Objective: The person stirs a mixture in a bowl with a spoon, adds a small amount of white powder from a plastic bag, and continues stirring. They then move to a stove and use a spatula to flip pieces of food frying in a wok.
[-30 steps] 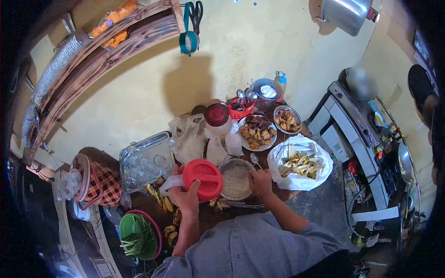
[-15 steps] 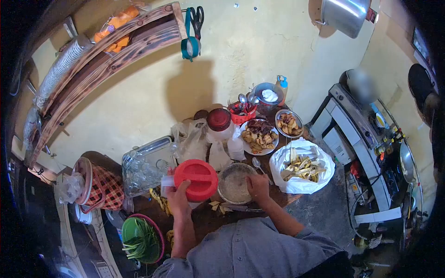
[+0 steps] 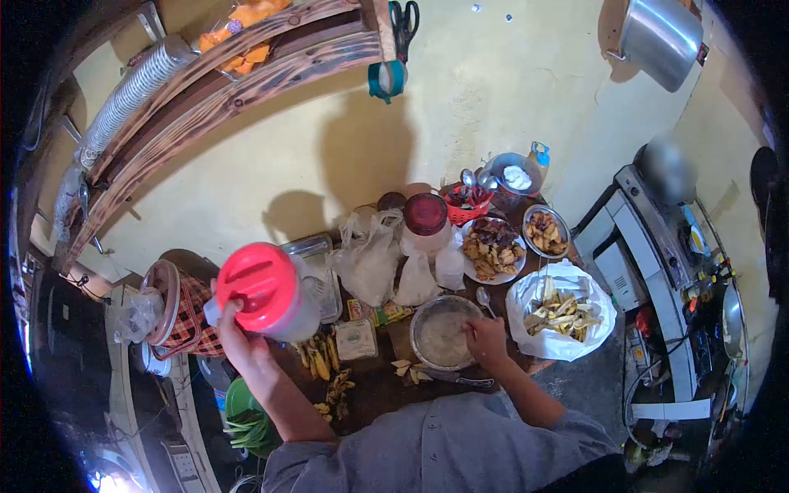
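Note:
My left hand is closed around the handle of a translucent plastic pitcher with a red lid. The pitcher is held up off the table, tilted, to the left of the bowl. My right hand is closed at the right rim of a metal bowl containing a pale, beige mixture. What its fingers grip is hidden. A spoon lies just beyond that hand. Below the bowl are pale peel pieces and a dark handle.
A white plastic bag of banana peels stands right. Behind are a plate of fried pieces, a second bowl of them and a red-lidded container. Bananas and a square pack lie left. A wooden shelf overhangs.
My left hand has carried the pitcher left and up, away from the bowl, uncovering the square pack and bananas. My right hand stays at the bowl's rim. The view has shifted.

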A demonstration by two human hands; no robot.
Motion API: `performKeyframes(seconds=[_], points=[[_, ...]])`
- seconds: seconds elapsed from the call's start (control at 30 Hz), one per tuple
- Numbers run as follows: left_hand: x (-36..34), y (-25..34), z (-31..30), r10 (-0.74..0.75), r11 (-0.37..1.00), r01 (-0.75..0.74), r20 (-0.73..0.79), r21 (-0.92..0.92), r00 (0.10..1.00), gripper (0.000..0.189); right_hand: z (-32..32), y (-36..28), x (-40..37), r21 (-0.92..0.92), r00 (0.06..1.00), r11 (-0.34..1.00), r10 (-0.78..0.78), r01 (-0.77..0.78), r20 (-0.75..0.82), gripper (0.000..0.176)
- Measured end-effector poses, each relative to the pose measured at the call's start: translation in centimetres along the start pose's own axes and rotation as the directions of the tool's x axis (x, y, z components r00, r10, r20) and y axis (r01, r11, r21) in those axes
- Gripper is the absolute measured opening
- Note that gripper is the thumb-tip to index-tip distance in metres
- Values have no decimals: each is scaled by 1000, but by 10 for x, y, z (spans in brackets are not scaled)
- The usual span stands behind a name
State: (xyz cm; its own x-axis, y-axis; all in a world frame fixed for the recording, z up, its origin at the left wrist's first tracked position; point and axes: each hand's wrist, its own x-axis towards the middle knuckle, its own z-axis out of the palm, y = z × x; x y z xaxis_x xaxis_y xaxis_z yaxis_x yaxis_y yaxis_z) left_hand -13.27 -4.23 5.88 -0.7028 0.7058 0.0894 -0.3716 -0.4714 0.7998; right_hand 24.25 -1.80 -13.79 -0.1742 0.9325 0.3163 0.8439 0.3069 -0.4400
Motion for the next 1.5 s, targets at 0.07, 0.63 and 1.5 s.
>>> performKeyframes(seconds=[0.07, 0.63, 1.5], points=[[24, 0, -7, 24, 1000, -25, -44, -19, 999, 65, -12, 1, 4, -15, 997, 999, -33, 34, 65, 10], [162, -146, 2, 70, 998, -71, -27, -3, 997, 63, -25, 5, 16, 52, 991, 993, 108, -104, -75, 8], [204, -210, -82, -195, 981, 194, -125, -26, 973, 48, -28, 0, -14, 83, 978, 981, -181, 173, 103, 12]])
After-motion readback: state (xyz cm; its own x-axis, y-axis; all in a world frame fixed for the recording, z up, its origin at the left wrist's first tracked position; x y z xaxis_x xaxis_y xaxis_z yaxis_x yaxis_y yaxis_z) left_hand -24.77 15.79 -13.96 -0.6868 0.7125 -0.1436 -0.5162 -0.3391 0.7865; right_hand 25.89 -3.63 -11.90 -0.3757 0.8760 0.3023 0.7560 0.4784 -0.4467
